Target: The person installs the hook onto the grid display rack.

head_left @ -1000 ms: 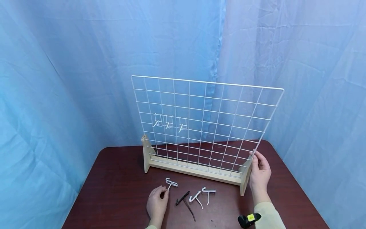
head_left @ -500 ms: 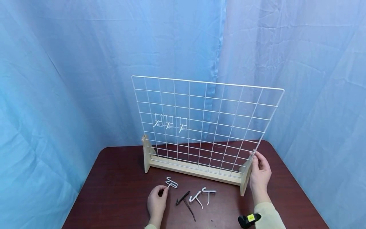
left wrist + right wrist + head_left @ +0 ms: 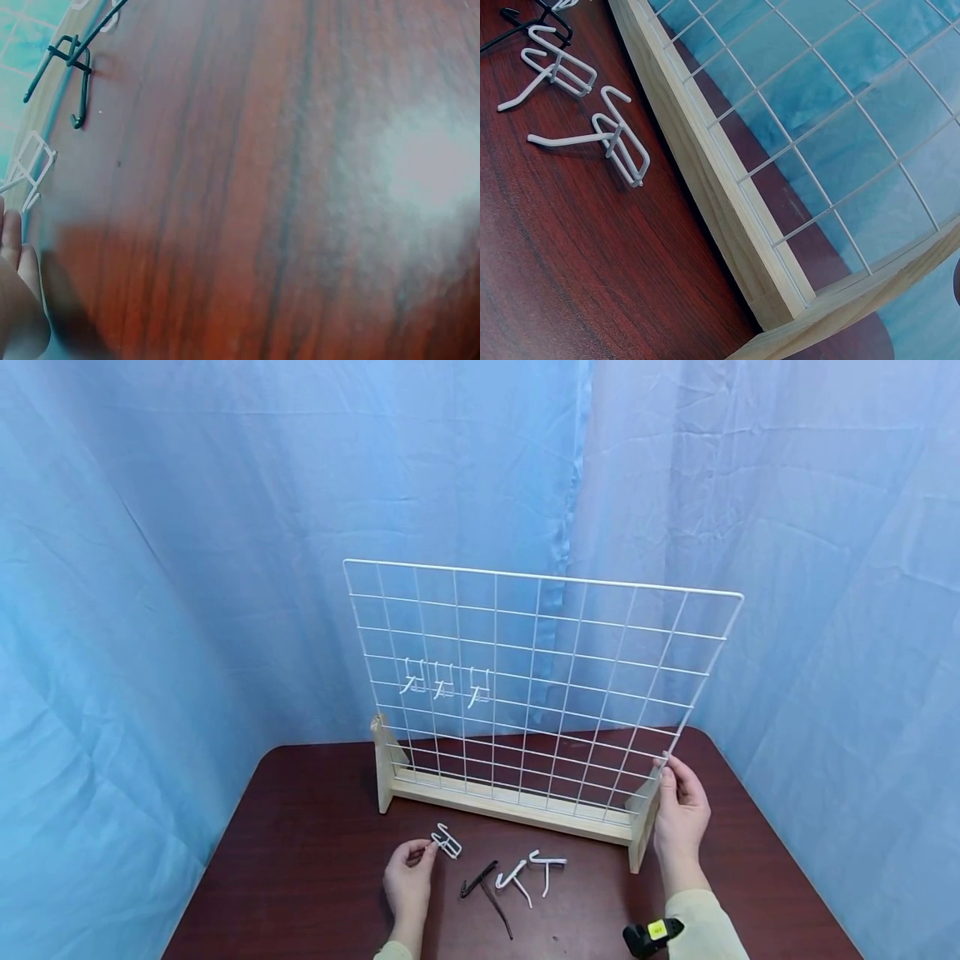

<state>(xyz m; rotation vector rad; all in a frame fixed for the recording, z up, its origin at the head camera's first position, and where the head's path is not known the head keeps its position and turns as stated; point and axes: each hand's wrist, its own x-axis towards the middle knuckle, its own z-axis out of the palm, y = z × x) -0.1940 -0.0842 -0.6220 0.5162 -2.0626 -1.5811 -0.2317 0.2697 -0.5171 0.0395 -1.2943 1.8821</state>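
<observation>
My left hand (image 3: pixel 408 878) pinches a white wire hook (image 3: pixel 448 842) between thumb and fingertips, low over the table in front of the rack. In the left wrist view only part of that hand (image 3: pixel 21 300) shows at the left edge. My right hand (image 3: pixel 681 814) grips the right edge of a white wire grid panel (image 3: pixel 551 693), near the top of the wooden end piece. Several hooks are about: three white hooks (image 3: pixel 480 687) hang on the panel's left half. On the table lie a black hook (image 3: pixel 487 893) and two white hooks (image 3: pixel 619 142).
The panel stands in a pale wooden base (image 3: pixel 510 810) on a dark red-brown table (image 3: pixel 300 860). Blue curtains (image 3: pixel 225 527) close off the back and both sides. A black device with a yellow label (image 3: pixel 654 937) sits at the right wrist.
My left hand has shifted slightly left, and the white hook it pinches has turned clockwise. The right hand stays on the panel's edge.
</observation>
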